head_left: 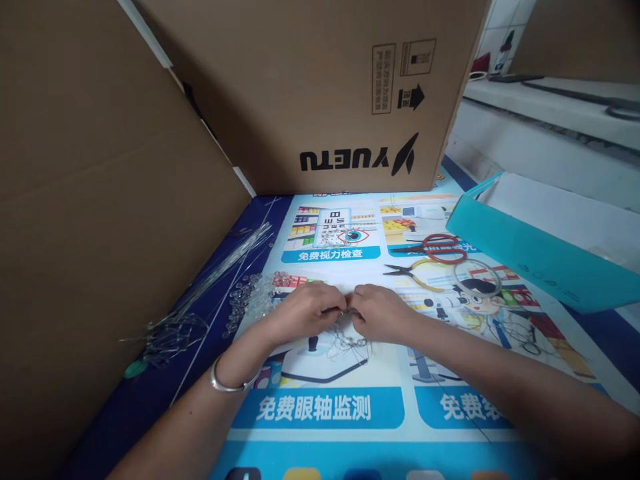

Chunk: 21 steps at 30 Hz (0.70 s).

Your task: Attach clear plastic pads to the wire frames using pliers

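Observation:
My left hand (310,309), with a silver bangle on its wrist, and my right hand (379,313) meet fingertip to fingertip over the printed sheet. Both are closed in a pinch on a thin wire strung with clear beads (353,341), whose loops hang below the fingers. The exact spot they grip is hidden by the fingertips. Beside my left hand lies a heap of clear beads (260,297). Pliers with yellow handles (423,273) rest beyond my right hand, and scissors with red handles (445,248) lie just behind them.
A roll of pale wire (477,277) sits right of the pliers. Long thin wires (225,263) and a wire tangle (175,333) lie at left. Cardboard panels (320,87) stand at the back and left. A turquoise box (545,250) is at right, near a white ledge (550,100).

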Each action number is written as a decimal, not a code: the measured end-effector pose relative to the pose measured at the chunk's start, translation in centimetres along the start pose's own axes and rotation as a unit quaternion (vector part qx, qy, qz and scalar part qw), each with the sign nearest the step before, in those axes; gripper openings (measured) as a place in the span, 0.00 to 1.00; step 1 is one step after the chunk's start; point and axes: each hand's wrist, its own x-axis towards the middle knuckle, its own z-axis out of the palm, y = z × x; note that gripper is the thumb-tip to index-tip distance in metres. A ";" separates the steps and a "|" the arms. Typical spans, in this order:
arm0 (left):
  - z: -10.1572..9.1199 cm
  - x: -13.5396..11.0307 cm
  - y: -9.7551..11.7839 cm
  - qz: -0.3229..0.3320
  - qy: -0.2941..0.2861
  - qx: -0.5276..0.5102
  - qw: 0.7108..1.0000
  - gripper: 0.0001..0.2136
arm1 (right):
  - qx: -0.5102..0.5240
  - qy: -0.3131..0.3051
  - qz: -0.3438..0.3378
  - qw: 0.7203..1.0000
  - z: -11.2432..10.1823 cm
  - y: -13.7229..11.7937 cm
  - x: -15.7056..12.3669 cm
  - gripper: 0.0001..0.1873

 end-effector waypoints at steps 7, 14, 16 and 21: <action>0.7 -0.1 0.0 -0.024 -0.017 0.063 0.998 0.06 | 0.032 0.006 -0.007 0.999 0.3 0.3 0.0 0.13; 0.9 -0.1 0.2 0.020 -0.009 0.128 0.992 0.06 | 0.041 0.012 -0.001 0.999 0.3 0.5 0.0 0.13; 0.8 -0.1 0.3 0.021 -0.013 0.140 0.990 0.06 | 0.035 0.009 0.003 0.999 0.2 0.4 0.0 0.12; 0.7 0.2 0.6 0.022 -0.031 0.150 0.988 0.07 | 0.025 0.001 0.012 1.000 0.1 0.3 0.0 0.10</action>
